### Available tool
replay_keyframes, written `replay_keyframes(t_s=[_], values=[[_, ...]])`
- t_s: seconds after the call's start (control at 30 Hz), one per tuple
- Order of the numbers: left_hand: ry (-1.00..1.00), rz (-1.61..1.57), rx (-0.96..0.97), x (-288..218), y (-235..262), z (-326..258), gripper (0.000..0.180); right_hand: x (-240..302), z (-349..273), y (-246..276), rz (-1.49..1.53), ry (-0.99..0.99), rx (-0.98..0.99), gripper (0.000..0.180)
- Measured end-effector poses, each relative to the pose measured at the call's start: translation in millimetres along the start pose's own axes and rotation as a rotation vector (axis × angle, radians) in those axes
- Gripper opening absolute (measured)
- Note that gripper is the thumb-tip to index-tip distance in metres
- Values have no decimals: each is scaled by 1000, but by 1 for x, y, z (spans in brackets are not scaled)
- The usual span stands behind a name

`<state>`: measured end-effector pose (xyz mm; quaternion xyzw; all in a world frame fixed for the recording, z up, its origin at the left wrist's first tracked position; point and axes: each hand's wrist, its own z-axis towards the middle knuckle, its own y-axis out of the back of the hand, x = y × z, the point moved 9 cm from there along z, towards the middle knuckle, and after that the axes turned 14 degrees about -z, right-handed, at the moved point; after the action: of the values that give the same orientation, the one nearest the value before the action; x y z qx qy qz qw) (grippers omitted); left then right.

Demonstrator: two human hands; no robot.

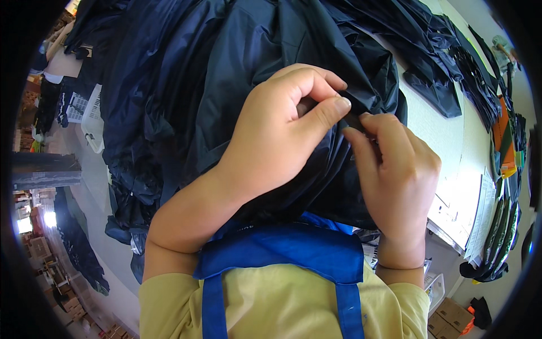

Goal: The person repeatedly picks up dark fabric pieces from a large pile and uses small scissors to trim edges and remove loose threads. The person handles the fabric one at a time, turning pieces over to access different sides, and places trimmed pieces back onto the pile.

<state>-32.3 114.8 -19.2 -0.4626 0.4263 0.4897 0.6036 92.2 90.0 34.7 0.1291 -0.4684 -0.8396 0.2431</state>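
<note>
**Two hands pinch a fold of dark cloth at the tabletop's edge**

A dark navy garment (243, 85) lies heaped in front of the person, spilling from the white tabletop (437, 121) down toward the blue apron (288, 251) worn over a yellow shirt (271, 305). Both hands meet on one spot of it, near the top right of the heap. The left hand (276, 133) is closed, thumb and forefinger pressed together on a small black piece (351, 118) of the garment, a tab or fold; I cannot tell which from here. The right hand (398, 169) comes up from below and right, its fingers curled and gripping the same small piece from the other side, so the fingertips of the two hands almost touch. The bulk of the garment lies under and to the left of the hands, and part of it hangs beneath the wrists.

By count: two hands, one garment being worked, one apron. More dark garments (446, 62) lie further back on the tabletop, too tangled to number. A sheaf of white papers (480, 209) sits at the right edge. On the left stands one white basket (93, 121), and cardboard boxes (451, 316) sit on the floor, lower right.
</note>
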Motion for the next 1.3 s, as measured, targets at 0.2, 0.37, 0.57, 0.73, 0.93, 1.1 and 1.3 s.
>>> replay_keyframes(t_s=[0.2,0.37,0.57,0.73,0.93,1.1,1.3], values=[[28,-83,-4,1,1,-1,11,-22,-8,6,45,-170,57,23],[-161,32,31,-11,-7,-4,12,-28,-8,11,45,-208,20,21],[-500,752,213,-48,-44,-23,21,-49,-6,9,157,-293,-15,21],[-645,912,73,-58,-41,-6,31,-61,-7,3,225,-326,36,22],[-549,767,141,-75,-48,17,17,-89,-21,-20,660,-441,-13,36],[-635,692,301,-85,-67,30,15,-82,-15,-51,1157,-639,-74,34],[-283,782,691,-84,-70,47,34,-75,-7,-49,1443,-548,-141,31]])
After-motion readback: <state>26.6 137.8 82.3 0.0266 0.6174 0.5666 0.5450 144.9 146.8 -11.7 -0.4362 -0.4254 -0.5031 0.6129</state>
